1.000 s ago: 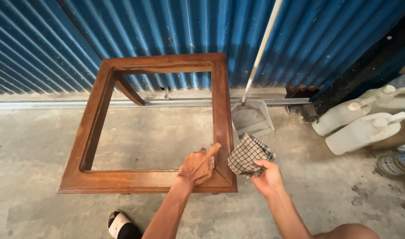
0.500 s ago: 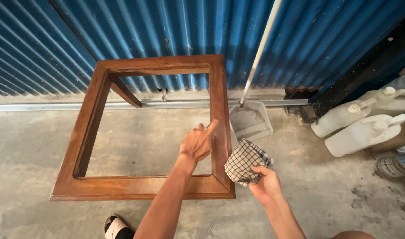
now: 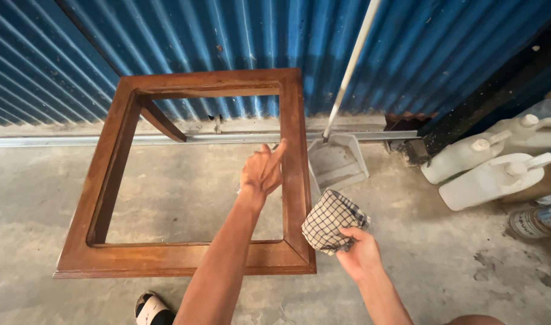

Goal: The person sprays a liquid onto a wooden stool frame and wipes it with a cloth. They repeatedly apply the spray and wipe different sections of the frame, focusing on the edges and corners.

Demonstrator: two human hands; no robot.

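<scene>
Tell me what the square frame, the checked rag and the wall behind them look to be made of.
Square frame: wood, by its grain and mitred corners, with a brown stain or varnish, slightly glossy. Checked rag: woven cloth, soft and crumpled in the right hand. Wall: corrugated sheet, probably metal, painted blue, speckled.

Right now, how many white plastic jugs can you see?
3, all lying at the right by the blue wall: the upper white plastic jug, the left jug, and the lower jug. More may lie beyond the edge.

Probably a backyard workshop — corrugated blue wall [image 3: 408,54], concrete floor [image 3: 444,265]
</scene>
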